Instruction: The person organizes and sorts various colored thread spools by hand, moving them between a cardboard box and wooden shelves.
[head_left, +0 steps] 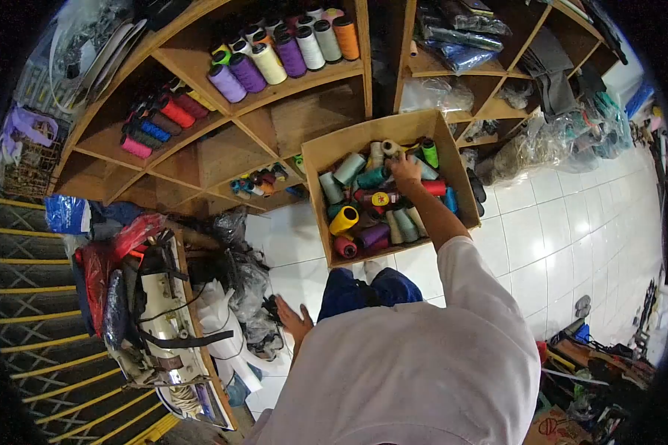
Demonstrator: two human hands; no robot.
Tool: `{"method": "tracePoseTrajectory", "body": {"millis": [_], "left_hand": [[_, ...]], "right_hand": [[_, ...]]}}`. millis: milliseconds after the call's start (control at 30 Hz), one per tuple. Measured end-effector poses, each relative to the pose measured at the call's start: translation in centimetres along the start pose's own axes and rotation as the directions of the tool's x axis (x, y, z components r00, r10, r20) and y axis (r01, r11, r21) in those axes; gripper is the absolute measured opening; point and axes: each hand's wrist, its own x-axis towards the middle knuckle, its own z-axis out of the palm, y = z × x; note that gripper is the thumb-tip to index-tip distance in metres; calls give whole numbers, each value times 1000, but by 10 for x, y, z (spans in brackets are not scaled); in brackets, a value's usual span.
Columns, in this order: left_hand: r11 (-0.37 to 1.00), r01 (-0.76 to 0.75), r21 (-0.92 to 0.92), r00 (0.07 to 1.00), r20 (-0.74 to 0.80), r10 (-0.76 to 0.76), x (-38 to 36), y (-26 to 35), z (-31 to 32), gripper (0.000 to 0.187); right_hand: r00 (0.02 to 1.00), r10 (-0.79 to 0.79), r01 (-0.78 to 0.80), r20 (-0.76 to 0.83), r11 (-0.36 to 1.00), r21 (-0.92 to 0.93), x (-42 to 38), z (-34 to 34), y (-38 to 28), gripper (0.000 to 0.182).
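A cardboard box (323, 230) in front of me holds several thread cones in green, grey, yellow, red, purple and other colours. My right hand (404, 172) reaches into its far part, with the fingers closed at a cream thread cone (390, 148); the fingertips are partly hidden. Close by are a teal cone (371, 178) and a bright green cone (429, 152). A yellow cone (344, 220) lies near the box's left side. My left hand (295, 319) hangs low at my left side, open and holding nothing, near plastic bags (249, 297).
A wooden shelf (297, 96) behind the box carries rows of thread cones (289, 55). On the left stands a sewing machine (163, 311) on a table. Wrapped bundles (527, 152) lie at the right by the shelf, above the white tiled floor (564, 222).
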Motion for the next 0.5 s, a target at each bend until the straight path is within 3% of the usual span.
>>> {"method": "tracePoseTrajectory", "body": {"millis": [67, 100, 133, 200, 300, 333, 400, 433, 467, 500], "left_hand": [[995, 95, -7, 994, 54, -94, -17, -35, 2, 77], [993, -68, 96, 998, 4, 68, -23, -75, 13, 76], [992, -83, 92, 997, 9, 83, -17, -78, 11, 76], [998, 29, 60, 988, 150, -38, -3, -76, 13, 76], [976, 212, 55, 909, 354, -218, 13, -75, 13, 74], [984, 151, 94, 927, 333, -174, 18, -104, 34, 71], [893, 363, 265, 783, 433, -447, 42, -81, 38, 70], [901, 349, 258, 755, 492, -433, 53, -73, 36, 71], [908, 335, 249, 724, 549, -418, 64, -65, 33, 73], [923, 282, 260, 729, 567, -383, 71, -81, 51, 73]], "right_hand": [[998, 4, -8, -58, 998, -63, 0, 4, 7, 25], [991, 18, -21, -129, 1000, -21, -9, -4, 9, 23], [979, 36, -32, -203, 999, 20, -18, -13, 12, 22], [959, 67, -56, -274, 997, 48, -37, -22, 25, 22], [968, 237, -218, -80, 955, 200, -72, -36, 46, 52], [957, 288, -271, -41, 933, 237, -87, -41, 51, 57], [971, 105, 22, -216, 856, 517, -103, -17, 81, 51], [997, -75, 67, -32, 529, 846, -100, -3, 97, 54], [901, -71, -367, 428, 399, 840, -125, -57, 97, 61], [845, -138, -475, 517, 252, 843, -129, -60, 100, 67]]}}
